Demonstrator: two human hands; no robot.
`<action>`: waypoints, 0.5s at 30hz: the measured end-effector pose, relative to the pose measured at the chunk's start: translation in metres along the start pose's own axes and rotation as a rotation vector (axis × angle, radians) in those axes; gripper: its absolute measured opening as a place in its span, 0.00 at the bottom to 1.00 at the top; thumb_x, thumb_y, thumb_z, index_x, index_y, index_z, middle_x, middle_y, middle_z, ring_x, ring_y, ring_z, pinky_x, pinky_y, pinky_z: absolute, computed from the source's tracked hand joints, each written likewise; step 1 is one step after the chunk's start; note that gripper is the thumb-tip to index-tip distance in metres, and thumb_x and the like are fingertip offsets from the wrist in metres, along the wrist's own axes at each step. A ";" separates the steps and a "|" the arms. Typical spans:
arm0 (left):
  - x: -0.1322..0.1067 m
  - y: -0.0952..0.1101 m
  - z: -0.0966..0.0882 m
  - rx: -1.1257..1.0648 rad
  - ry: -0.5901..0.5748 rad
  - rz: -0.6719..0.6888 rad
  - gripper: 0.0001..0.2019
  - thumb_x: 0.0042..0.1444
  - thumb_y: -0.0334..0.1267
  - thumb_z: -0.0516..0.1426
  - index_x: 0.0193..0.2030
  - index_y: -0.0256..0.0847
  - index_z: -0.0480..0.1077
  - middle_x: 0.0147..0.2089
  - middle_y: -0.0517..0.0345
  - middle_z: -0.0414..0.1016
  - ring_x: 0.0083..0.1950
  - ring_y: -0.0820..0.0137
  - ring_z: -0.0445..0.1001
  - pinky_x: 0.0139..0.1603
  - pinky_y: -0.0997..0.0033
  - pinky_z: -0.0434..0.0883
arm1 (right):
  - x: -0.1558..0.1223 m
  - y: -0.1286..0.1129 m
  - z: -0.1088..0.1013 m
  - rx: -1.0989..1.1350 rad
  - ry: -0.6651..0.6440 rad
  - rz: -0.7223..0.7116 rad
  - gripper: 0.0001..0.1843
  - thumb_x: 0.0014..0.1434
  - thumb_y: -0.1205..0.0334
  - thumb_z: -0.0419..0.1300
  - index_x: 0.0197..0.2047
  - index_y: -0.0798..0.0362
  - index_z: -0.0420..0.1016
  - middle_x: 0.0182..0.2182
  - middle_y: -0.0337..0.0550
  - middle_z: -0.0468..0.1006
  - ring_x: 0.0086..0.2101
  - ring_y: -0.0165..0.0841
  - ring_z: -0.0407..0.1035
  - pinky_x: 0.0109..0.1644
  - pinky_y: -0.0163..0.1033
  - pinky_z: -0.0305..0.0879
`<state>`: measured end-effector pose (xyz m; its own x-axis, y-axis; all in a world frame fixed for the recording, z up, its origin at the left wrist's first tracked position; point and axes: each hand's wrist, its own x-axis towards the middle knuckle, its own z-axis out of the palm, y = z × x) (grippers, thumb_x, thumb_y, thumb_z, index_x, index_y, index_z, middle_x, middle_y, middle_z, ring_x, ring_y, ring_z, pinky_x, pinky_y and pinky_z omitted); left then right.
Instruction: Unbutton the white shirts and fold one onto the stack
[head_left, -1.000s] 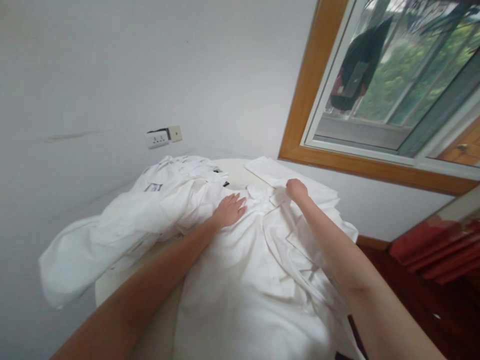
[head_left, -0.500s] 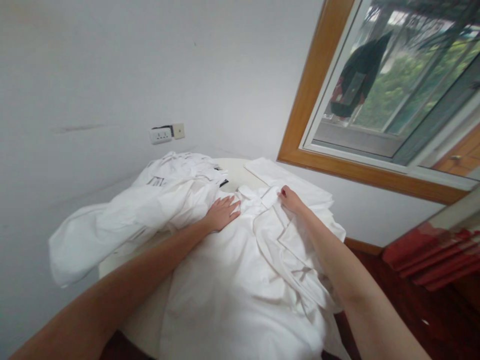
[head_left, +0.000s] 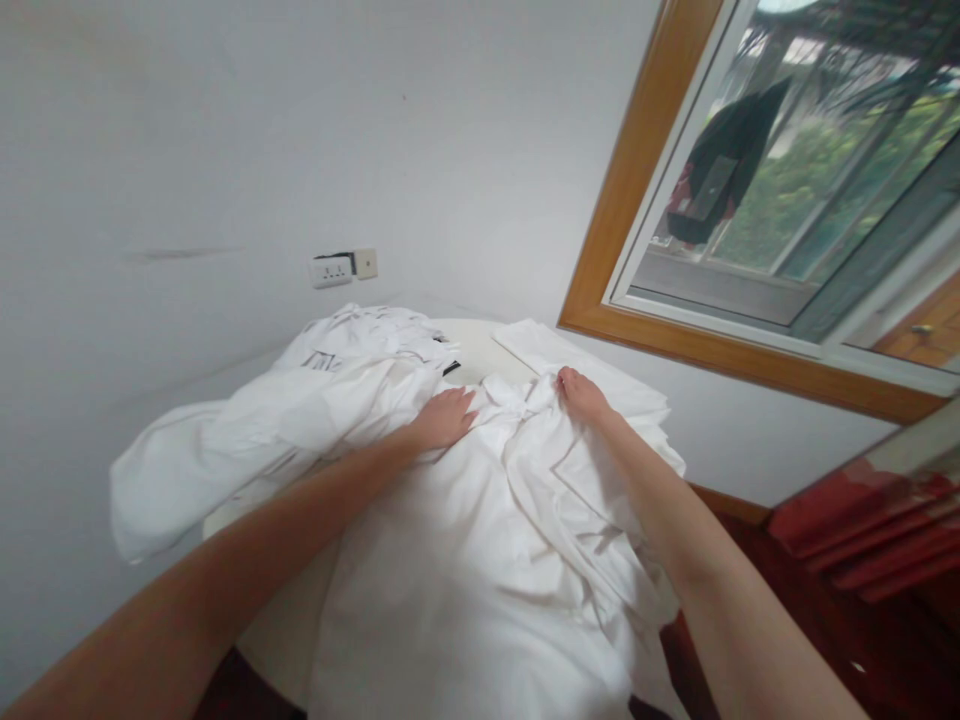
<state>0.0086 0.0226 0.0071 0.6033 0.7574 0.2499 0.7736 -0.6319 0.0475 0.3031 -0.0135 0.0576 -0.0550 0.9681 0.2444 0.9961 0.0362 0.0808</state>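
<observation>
A crumpled white shirt (head_left: 450, 560) is spread over a round pale table, with its collar end away from me and folds down its right side. My left hand (head_left: 444, 418) rests at the left of the collar end, its fingers drawn together and curled onto the cloth. At the right of the collar, my right hand (head_left: 583, 395) pinches the shirt's edge between thumb and fingers. Gathered cloth runs between both hands. The fabric under my palms is hidden.
White garments with dark print (head_left: 322, 360) are heaped on the left, overhanging the table (head_left: 480, 345). Folded white cloth (head_left: 555, 350) lies at the back right. Behind are a wall with a socket (head_left: 331, 271) and a wood-framed window (head_left: 600, 290). Red fabric (head_left: 862, 520) is at right.
My left hand's spread fingers have come together and curled on the cloth. My right hand keeps its pinch, and the collar area has bunched up. The view has shifted slightly.
</observation>
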 end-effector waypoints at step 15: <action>0.068 0.021 0.027 -0.234 0.263 0.248 0.15 0.61 0.33 0.48 0.49 0.41 0.72 0.47 0.51 0.74 0.53 0.65 0.67 0.57 0.61 0.64 | 0.024 -0.053 0.012 0.133 -0.226 -0.141 0.19 0.61 0.68 0.50 0.52 0.49 0.75 0.47 0.47 0.76 0.46 0.35 0.69 0.48 0.34 0.60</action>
<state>0.0711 0.0657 -0.0006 0.6719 0.5296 0.5179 0.5287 -0.8325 0.1654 0.2494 0.0105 0.0478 -0.1910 0.9814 0.0170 0.9810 0.1915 -0.0322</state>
